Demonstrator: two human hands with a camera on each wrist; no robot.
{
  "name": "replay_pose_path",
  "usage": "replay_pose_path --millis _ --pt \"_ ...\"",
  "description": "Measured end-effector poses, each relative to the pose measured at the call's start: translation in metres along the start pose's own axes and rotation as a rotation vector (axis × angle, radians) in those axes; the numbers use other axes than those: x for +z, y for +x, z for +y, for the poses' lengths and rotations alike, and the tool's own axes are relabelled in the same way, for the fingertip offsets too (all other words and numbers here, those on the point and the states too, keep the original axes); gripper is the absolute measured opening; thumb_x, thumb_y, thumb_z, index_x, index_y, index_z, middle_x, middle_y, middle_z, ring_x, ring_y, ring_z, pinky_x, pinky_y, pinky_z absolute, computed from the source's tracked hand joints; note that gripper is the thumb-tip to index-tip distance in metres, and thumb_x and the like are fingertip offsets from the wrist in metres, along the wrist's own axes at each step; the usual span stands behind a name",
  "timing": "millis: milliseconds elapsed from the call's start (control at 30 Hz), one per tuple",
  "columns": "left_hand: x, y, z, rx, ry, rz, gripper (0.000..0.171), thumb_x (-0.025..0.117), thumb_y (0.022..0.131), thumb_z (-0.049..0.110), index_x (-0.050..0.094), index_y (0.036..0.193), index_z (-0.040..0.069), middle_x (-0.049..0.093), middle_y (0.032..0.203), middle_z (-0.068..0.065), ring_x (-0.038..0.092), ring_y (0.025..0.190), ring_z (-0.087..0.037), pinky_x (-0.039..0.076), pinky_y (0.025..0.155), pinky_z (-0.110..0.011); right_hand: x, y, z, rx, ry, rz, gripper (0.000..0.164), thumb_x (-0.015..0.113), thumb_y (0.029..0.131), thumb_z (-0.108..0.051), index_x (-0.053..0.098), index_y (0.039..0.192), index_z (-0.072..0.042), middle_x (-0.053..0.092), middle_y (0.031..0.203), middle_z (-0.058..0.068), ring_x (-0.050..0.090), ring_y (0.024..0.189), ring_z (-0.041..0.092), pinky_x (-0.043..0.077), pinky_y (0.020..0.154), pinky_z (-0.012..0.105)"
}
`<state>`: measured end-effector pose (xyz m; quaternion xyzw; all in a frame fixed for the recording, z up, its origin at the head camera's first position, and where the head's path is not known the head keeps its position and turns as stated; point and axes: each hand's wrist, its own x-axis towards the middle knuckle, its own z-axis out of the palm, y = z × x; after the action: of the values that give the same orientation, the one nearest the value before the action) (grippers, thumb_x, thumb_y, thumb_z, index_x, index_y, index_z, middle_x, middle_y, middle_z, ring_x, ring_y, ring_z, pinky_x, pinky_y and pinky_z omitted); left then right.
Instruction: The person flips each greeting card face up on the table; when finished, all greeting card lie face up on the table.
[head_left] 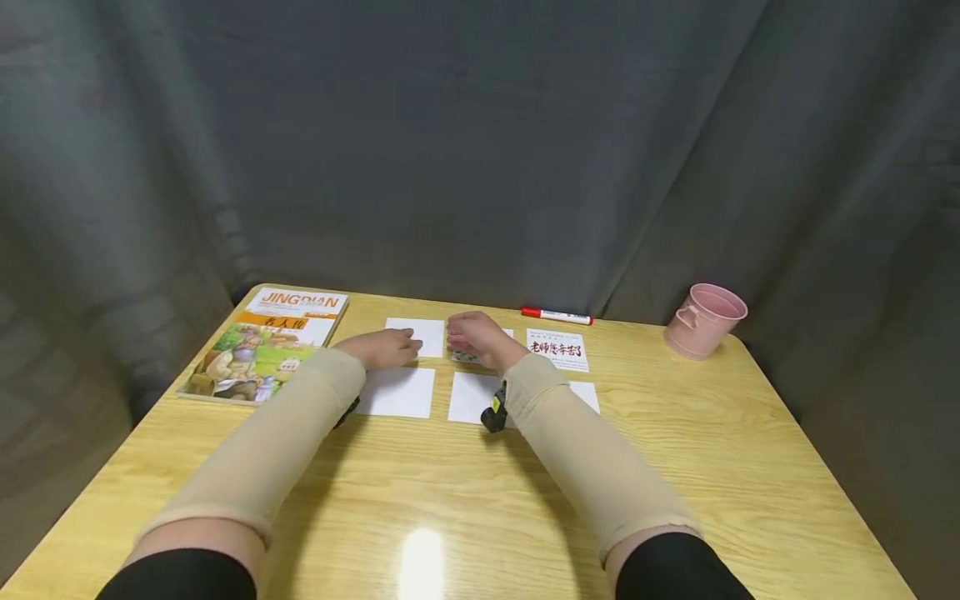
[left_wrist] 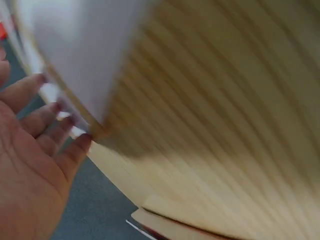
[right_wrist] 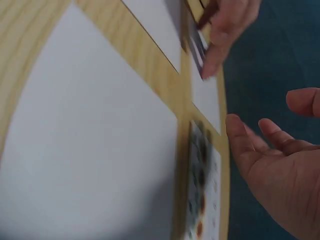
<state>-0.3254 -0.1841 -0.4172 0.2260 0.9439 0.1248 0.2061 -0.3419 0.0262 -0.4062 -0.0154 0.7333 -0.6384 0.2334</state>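
Observation:
Two rows of cards lie on the wooden table. My left hand [head_left: 386, 347] reaches over the left cards. Its fingers are extended in the left wrist view, fingertips right at the far edge of the lower-left white card [left_wrist: 85, 45] and overlapping the upper-left white card [head_left: 427, 337]. My right hand [head_left: 483, 340] hovers over the upper-middle card [right_wrist: 202, 190], which has a coloured picture strip, and partly hides it. In the right wrist view the right hand's fingers are loosely bent, with nothing between them. A lower-middle white card [head_left: 468, 398] lies under the right wrist.
A card with red characters [head_left: 557, 350] lies at upper right; the lower-right card [head_left: 587, 396] is partly behind my sleeve. A red-capped marker [head_left: 557, 316] lies at the back. A book [head_left: 262, 346] is at left, a pink bucket [head_left: 705, 321] at right. Dark curtains surround the table.

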Motion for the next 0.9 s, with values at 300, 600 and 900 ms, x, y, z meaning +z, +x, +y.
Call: replay_pose_path --millis 300,600,900 --pt "0.003 -0.006 -0.003 -0.003 -0.054 -0.011 0.058 0.027 0.111 0.031 0.034 0.158 -0.002 0.016 0.167 -0.027 0.015 0.154 -0.043 0.015 0.124 -0.054 0.023 0.009 -0.004 0.101 -0.083 0.011 0.048 0.058 0.102 -0.012 0.049 0.147 0.003 0.050 0.125 0.015 0.045 0.072 0.014 0.042 0.072 0.029" --pt "0.001 -0.007 -0.008 -0.014 -0.211 0.030 0.055 0.029 0.112 0.029 0.042 0.155 -0.004 0.020 0.166 -0.027 0.017 0.153 -0.044 0.015 0.123 -0.055 0.024 0.011 -0.009 0.106 0.052 0.072 0.045 0.058 0.101 -0.013 0.052 0.142 0.003 0.058 0.101 0.008 0.054 0.074 0.015 0.048 0.075 0.030" --pt "0.003 -0.006 -0.010 -0.026 -0.270 0.043 0.053 0.030 0.111 0.025 0.043 0.153 -0.005 0.019 0.167 -0.026 0.015 0.154 -0.044 0.014 0.124 -0.054 0.025 0.014 -0.004 0.102 -0.042 0.091 0.041 0.058 0.102 -0.017 0.056 0.138 0.003 0.042 0.075 0.001 0.041 0.065 0.016 0.039 0.068 0.032"
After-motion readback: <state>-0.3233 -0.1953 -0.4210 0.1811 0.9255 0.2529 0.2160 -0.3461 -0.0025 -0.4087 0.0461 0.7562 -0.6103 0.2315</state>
